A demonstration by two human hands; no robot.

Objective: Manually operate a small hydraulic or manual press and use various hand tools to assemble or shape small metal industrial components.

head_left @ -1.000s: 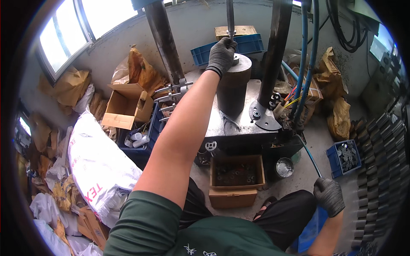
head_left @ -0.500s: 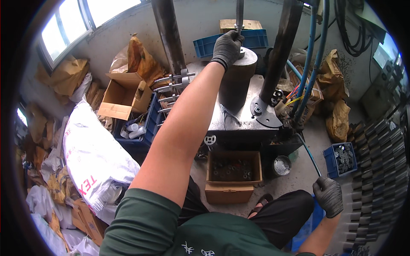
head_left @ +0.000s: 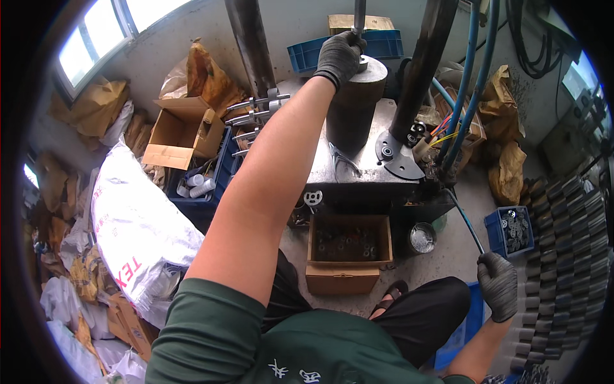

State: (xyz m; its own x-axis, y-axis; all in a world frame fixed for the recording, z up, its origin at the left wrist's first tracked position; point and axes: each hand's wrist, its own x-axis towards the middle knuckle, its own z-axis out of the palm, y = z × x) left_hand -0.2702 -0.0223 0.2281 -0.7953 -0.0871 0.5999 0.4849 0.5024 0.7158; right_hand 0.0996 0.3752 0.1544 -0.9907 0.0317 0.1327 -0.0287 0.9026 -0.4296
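My left hand (head_left: 339, 56), in a dark grey glove, reaches to the top of a thick dark steel cylinder (head_left: 352, 118). Its fingers are closed at the lower end of a vertical metal rod (head_left: 360, 13); what they grip is hidden behind the glove. A small metal ring (head_left: 363, 64) shows beside the fingers on the cylinder's top. At the lower right, my gloved right hand (head_left: 497, 288) is wrapped round the end of a long thin lever (head_left: 468, 224), which slopes up to the machine. Pliers-like tongs (head_left: 344, 161) lie against the cylinder's foot on the steel table (head_left: 320, 168).
Dark posts (head_left: 249, 48) flank the cylinder. Below the table is a cardboard box (head_left: 342, 280) of small metal parts, beside a tin (head_left: 422, 238). A blue crate (head_left: 508, 232) of metal discs stands right, near stacked dark parts (head_left: 566, 256). A white sack (head_left: 144, 224) bulges at left.
The whole scene sits slightly higher in the picture. My right hand and the lever's end have shifted a little to the right. My left hand stays at the cylinder's top.
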